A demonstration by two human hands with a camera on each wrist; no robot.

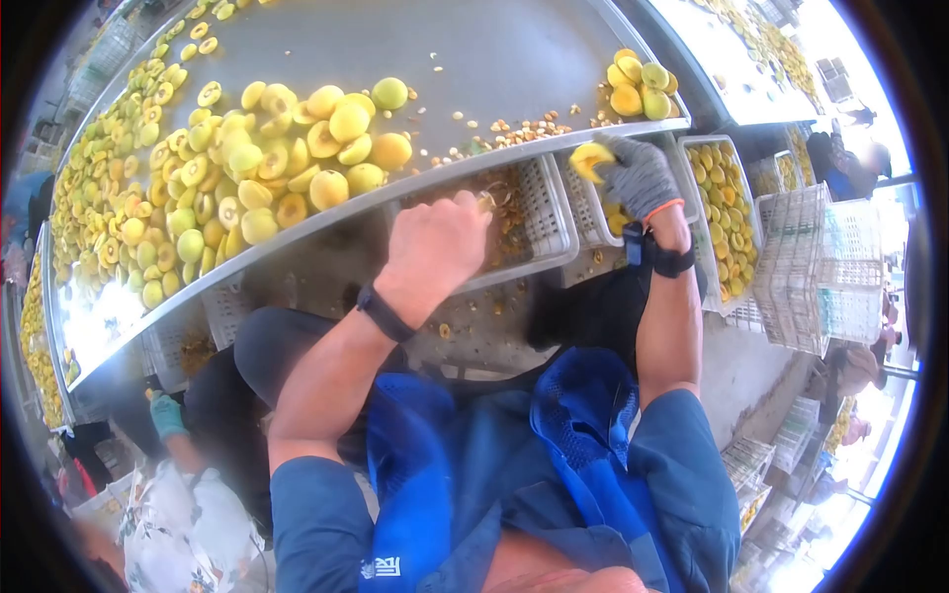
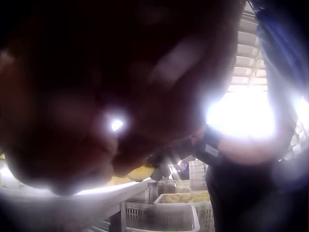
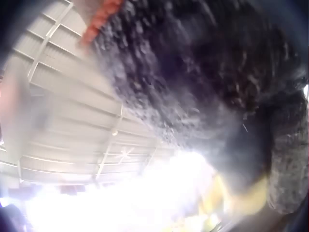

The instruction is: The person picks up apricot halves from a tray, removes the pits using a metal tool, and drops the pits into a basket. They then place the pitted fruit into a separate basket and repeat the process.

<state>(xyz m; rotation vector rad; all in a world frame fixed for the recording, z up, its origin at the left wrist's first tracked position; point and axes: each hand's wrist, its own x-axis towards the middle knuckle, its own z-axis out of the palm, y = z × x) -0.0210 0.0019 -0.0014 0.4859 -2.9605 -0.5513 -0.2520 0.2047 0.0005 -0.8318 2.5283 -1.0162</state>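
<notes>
My bare left hand [image 1: 440, 237] is curled into a fist in front of the metal table's edge, above a crate. A small tool [image 1: 486, 202], blurred, sticks out at its finger side; most of it is hidden. The left wrist view shows the same hand [image 2: 96, 96] dark and close. Farther right, my right hand [image 1: 641, 176], in a grey glove, pinches a yellow fruit piece [image 1: 590, 161] at the table edge. In the right wrist view the gloved hand [image 3: 193, 72] has the yellow fruit [image 3: 248, 198] by its fingers.
Cut and whole yellow-green fruit [image 1: 237, 158] covers the left of the metal table [image 1: 474, 49]. Pits [image 1: 514, 133] lie near its edge, with a small fruit pile [image 1: 643, 84] at the right corner. Below stand a crate [image 1: 554, 212] and a fruit-filled crate [image 1: 722, 217]. Another person's gloved hand [image 1: 167, 415] is at left.
</notes>
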